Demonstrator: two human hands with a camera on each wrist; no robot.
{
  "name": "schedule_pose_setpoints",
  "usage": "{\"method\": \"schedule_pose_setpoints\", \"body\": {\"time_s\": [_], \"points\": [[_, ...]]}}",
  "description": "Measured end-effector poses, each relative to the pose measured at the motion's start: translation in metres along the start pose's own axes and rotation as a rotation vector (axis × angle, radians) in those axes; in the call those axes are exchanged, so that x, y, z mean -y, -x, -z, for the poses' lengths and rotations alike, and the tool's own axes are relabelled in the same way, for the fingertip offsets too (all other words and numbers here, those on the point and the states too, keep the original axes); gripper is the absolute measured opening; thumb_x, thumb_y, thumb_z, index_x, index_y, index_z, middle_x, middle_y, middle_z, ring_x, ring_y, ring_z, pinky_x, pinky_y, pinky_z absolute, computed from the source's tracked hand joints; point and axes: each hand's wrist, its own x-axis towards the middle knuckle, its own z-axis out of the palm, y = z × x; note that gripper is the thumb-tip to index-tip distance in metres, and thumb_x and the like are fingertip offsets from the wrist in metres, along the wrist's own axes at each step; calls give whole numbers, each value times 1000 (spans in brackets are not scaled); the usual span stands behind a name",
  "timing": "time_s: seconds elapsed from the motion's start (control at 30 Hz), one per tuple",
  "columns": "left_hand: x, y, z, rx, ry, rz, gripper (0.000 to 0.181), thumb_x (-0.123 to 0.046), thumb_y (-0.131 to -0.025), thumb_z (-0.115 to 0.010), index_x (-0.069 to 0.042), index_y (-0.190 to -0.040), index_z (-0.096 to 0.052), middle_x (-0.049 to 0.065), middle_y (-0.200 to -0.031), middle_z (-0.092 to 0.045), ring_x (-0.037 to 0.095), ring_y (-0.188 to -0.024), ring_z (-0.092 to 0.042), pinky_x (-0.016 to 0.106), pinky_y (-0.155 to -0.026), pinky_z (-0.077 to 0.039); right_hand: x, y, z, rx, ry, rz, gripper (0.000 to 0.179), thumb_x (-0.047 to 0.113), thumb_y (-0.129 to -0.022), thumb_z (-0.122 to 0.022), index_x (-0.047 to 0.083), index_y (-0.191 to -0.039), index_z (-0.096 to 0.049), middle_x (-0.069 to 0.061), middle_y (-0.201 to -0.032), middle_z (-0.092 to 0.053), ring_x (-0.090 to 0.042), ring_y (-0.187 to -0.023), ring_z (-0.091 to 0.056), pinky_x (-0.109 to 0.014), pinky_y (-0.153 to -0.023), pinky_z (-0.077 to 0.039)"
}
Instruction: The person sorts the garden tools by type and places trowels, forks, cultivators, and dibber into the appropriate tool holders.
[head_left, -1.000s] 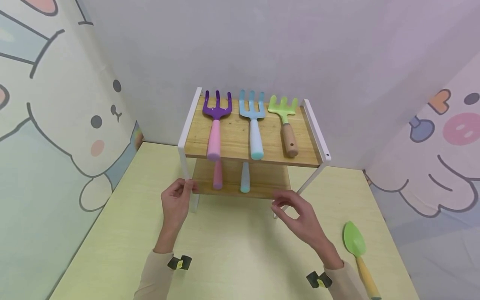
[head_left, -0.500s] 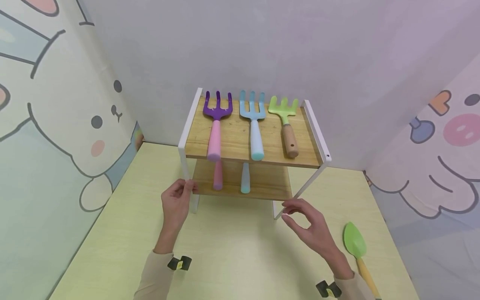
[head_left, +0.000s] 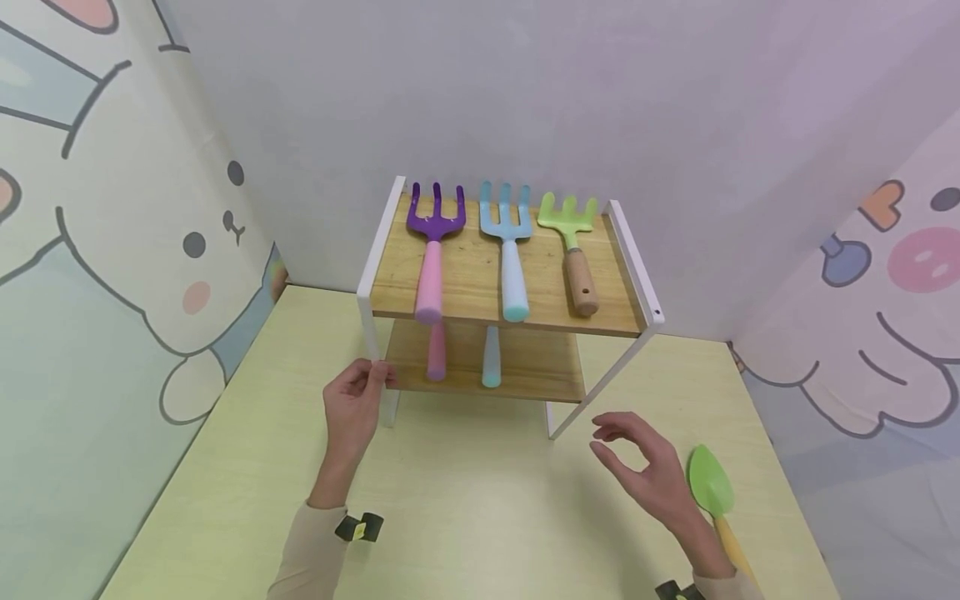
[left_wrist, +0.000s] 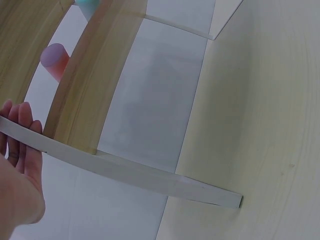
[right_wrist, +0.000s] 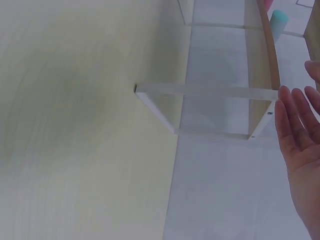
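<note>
A two-tier wooden shelf (head_left: 468,283) with white metal legs stands against the back wall. My left hand (head_left: 352,404) grips its front left leg (left_wrist: 125,177) beside the lower board (head_left: 536,362); the left wrist view shows fingers curled behind the leg. My right hand (head_left: 648,471) hovers right of the front right leg (head_left: 611,373), fingers and thumb loosely bent, holding nothing. On the top board lie a purple hand fork (head_left: 431,283) with pink handle, a light-blue hand fork (head_left: 513,279) and a green hand fork (head_left: 580,279) with wooden handle.
On the lower board rest a pink handle (head_left: 437,354) and a light-blue handle (head_left: 491,358), their heads hidden by the top board. A green trowel (head_left: 710,482) with yellow handle lies on the table (head_left: 465,500) at the right, partly behind my right forearm.
My right hand has drawn away from the lower board's right corner, moving right and toward me. My left hand stays on the leg; the shelf and tools keep their places.
</note>
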Motion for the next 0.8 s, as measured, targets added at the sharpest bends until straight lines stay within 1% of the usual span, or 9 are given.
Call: {"method": "schedule_pose_setpoints", "body": {"time_s": [0.2,0.3,0.43,0.5,0.63,0.73,0.8], "points": [[-1,0,-1,2,-3,2,24,2,-100,-63,16,-82,-60,1,-81,-73,12,-71,-71,20,-74,-60,-29,23,8,-11,34,-21,50,-24,-70,-77,-2,-114,-68,-7,-100,-70,-20,-87,-68,-17,-87,-53],[-2,0,-1,3,-3,6,24,2,-101,-63,17,-82,-60,1,-81,-73,12,-71,-71,20,-74,-60,-39,34,12,-8,53,-58,51,-21,-72,-79,1,-116,-68,-4,-102,-71,-18,-89,-69,-16,-88,-53],[-2,0,-1,3,-3,2,24,2,-101,-62,17,-82,-60,1,-81,-73,12,-71,-71,20,-74,-60,-44,44,19,-10,58,-97,50,-20,-74,-79,1,-118,-68,-3,-104,-71,-14,-90,-69,-16,-89,-52],[-3,0,-1,3,-3,0,24,2,-101,-62,17,-82,-60,1,-81,-73,12,-71,-71,20,-73,-60,-45,47,22,-14,64,-101,49,-20,-74,-79,0,-118,-68,-3,-103,-71,-12,-90,-69,-15,-89,-52],[-3,0,-1,-1,-6,5,24,2,-100,-63,16,-81,-60,1,-81,-73,12,-71,-71,20,-74,-60,-47,57,29,-19,99,-115,51,-20,-75,-79,3,-119,-68,-3,-103,-72,-9,-90,-69,-13,-88,-52],[-2,0,0,-2,-9,9,24,2,-100,-63,16,-81,-60,3,-81,-74,12,-71,-71,20,-74,-60,-49,65,34,-17,129,-166,50,-18,-77,-79,3,-120,-68,-3,-105,-72,-7,-90,-68,-12,-88,-52],[-2,0,0,-2,-11,9,24,2,-100,-63,16,-81,-60,3,-81,-74,12,-71,-71,20,-75,-60,-50,70,37,-11,159,-216,48,-15,-79,-79,4,-121,-68,-2,-107,-72,-6,-91,-68,-12,-88,-51]]}}
